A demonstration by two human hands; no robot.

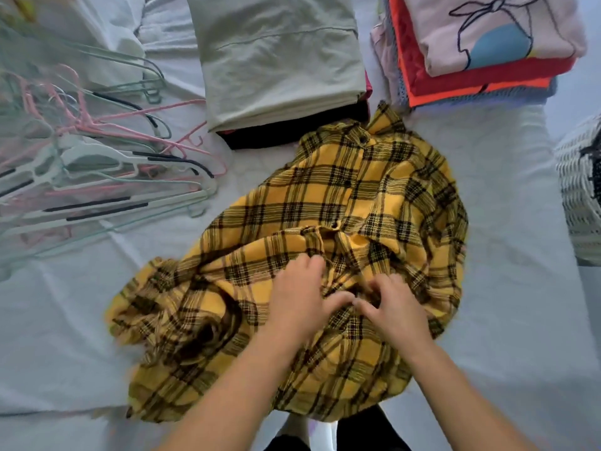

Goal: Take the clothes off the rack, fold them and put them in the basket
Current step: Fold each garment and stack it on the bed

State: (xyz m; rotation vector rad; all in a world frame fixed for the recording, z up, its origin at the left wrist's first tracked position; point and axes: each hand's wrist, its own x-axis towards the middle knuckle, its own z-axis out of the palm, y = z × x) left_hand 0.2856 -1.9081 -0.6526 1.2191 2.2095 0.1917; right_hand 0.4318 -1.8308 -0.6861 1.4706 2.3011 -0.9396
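**A:** Hands status?

**B:** Both on the yellow plaid shirt (328, 203), at about 6 o'clock of the frame centre. Left hand (300, 296) lies on the fabric, fingers bent down into a ridge of cloth at its 12 o'clock, thumb stretched toward 3 o'clock. Right hand (392, 309) sits just beside it at 3 o'clock, fingers curled and pinching a fold near the shirt's button line. Thumb tips nearly meet; touching or not, can't tell.

**A:** Left actually gripping?

**B:** Looks like it's bunching cloth under the fingertips. Blurred, so how firmly is unclear.

**A:** Shirt position?

**B:** Spread on the pale bed sheet (507, 222), collar toward 12 o'clock, buttoned front up, lower half rumpled under the hands. Hem hangs over the near edge.

**A:** Around it?

**B:** Pile of hangers (97, 170) at 9–10 o'clock, well apart from the shirt. Folded grey-green stack (276, 60) at 12 o'clock over dark folded items. Second folded stack (487, 47), pink on top, red and orange below, at 1 o'clock. White woven basket (582, 190) at 3 o'clock, at the frame edge.
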